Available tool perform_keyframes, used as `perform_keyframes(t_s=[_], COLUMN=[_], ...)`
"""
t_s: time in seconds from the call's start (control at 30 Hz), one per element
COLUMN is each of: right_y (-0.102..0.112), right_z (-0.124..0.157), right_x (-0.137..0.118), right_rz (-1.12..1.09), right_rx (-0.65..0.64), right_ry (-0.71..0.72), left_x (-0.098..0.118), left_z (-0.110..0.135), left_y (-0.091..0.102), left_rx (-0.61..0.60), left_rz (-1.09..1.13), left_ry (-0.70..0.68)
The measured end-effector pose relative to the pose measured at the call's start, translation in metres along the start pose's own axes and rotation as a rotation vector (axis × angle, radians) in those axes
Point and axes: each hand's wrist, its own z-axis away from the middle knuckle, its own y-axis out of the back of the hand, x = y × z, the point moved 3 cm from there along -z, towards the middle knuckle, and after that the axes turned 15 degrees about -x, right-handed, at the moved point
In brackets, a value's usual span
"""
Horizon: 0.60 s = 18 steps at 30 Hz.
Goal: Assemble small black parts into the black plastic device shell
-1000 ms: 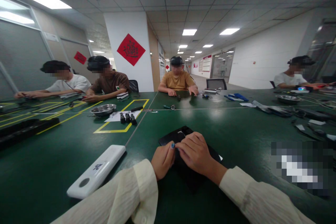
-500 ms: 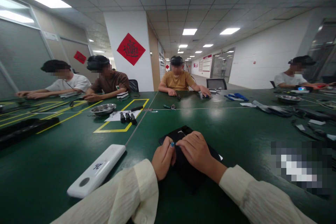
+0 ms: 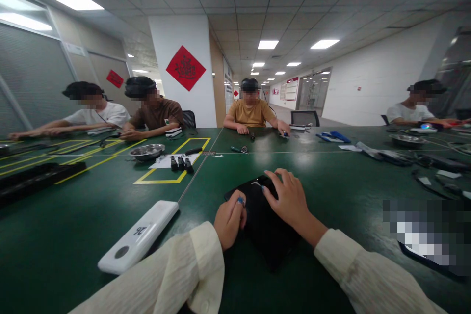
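Note:
A dark, flat black item [image 3: 272, 240], perhaps a cloth or soft bag, lies in front of me with a small white mark near its far edge. My left hand [image 3: 230, 218] is closed at its left side, fingers curled and thumb on top. Whatever those fingers pinch is hidden, and blue shows at the thumb's tip. Over the far right part of the item, my right hand [image 3: 289, 196] is open with its fingers spread and bent. Nothing shows in its grasp, and I cannot tell whether the fingertips touch the item.
Left of my arm lies a white power bank [image 3: 138, 238] marked 26. Farther off are a metal bowl [image 3: 147, 152], several small black parts [image 3: 181, 164] and a yellow tape outline [image 3: 158, 181]. A blurred-out device [image 3: 427, 245] lies right. Several people sit around the green table [image 3: 331, 181].
My right hand has moved away from the left hand, right and slightly forward, and its fingers have spread. More of the black item shows. The left hand stays closed in nearly the same spot.

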Motion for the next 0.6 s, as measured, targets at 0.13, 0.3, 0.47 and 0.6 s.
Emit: perform_keyframes(t_s=[0.13, 0.3, 0.47, 0.6], right_y=[-0.005, -0.006, -0.011, -0.028], right_z=[-0.001, -0.003, -0.01, -0.006], right_x=[0.004, 0.013, 0.044, 0.061], right_rz=[-0.061, -0.172, -0.653, -1.232], right_rx=[-0.192, -0.272, -0.169, -0.146], right_ry=[-0.043, -0.125, -0.267, -0.507], left_x=[-0.002, -0.004, -0.006, -0.004], left_z=[0.001, 0.005, 0.003, -0.002], left_y=[0.0, 0.009, 0.012, 0.005], left_rx=[0.064, 0.305, 0.283, 0.074], left_rz=[0.047, 0.165, 0.159, 0.085], left_ry=[-0.016, -0.186, -0.181, -0.086])
